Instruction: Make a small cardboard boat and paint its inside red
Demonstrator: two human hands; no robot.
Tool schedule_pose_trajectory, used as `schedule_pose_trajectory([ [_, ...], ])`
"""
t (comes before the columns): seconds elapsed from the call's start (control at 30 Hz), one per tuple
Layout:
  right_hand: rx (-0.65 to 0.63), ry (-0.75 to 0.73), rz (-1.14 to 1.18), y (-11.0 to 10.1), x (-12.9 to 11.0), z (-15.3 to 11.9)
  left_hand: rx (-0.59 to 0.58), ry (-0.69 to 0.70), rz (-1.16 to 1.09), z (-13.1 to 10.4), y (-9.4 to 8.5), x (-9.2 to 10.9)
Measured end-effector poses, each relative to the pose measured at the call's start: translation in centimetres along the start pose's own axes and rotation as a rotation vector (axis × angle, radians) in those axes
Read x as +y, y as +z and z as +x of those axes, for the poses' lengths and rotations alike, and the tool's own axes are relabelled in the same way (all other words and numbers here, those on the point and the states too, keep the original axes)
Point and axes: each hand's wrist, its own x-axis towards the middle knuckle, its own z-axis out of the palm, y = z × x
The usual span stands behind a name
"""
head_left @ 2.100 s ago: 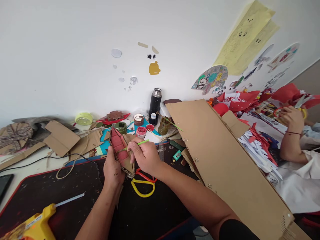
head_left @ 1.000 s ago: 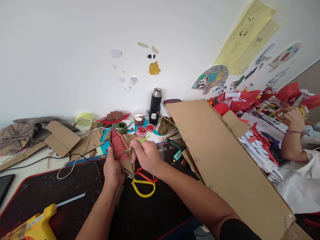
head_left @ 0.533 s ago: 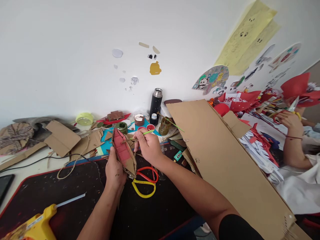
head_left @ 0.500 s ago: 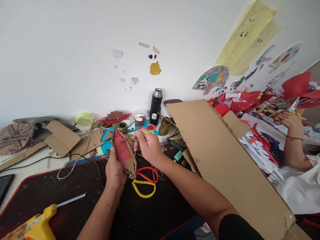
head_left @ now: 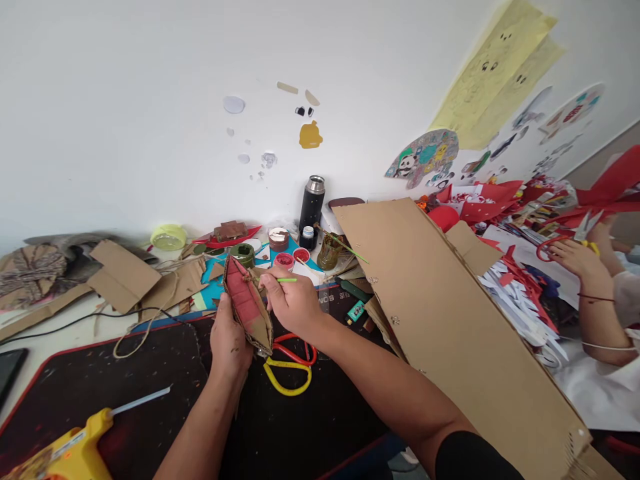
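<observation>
The right hand (head_left: 296, 307) has thumb and fingers pinched narrow round a thin, bright-green-handled brush (head_left: 287, 280). The left hand (head_left: 231, 337) grips a boat-shaped, corrugated cardboard piece, red inside (head_left: 245, 297), tilted up over the dark, red-edged mat (head_left: 310, 443). The brush's tip is by its far right rim; whether they touch, I can't tell.

I'd worry that a slackened left grip would let the boat roll and the brush smear its bare rim. That right forearm lies close to the big, flat, brown cardboard sheet (head_left: 450, 300); a stray elbow could shove it into the olive-stained jar (head_left: 327, 255).

Counting outward: one brush, one boat, one pair of red-and-yellow-handled scissors (head_left: 287, 392) beside it; then four open paint pots, one green (head_left: 243, 259), one brown-and-white (head_left: 278, 243), two red (head_left: 285, 262); one black steel-necked flask (head_left: 311, 210); one yellow glue gun (head_left: 90, 443).
</observation>
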Motion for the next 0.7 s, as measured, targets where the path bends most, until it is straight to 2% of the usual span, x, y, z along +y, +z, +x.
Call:
schedule_pose_trajectory([
  [0.27,-0.018,-0.088,-0.142,-0.3,-0.2,-1.6,0.077,0.013,0.064,-0.4,0.2,0.6],
  [0.57,-0.041,0.071,0.05,-1.3,-0.3,-2.3,0.032,0.004,-0.032,-0.2,0.4,0.6],
  [0.7,-0.023,0.056,0.081,-0.9,-0.1,-1.5,0.062,0.009,0.019,-0.2,0.3,0.6],
])
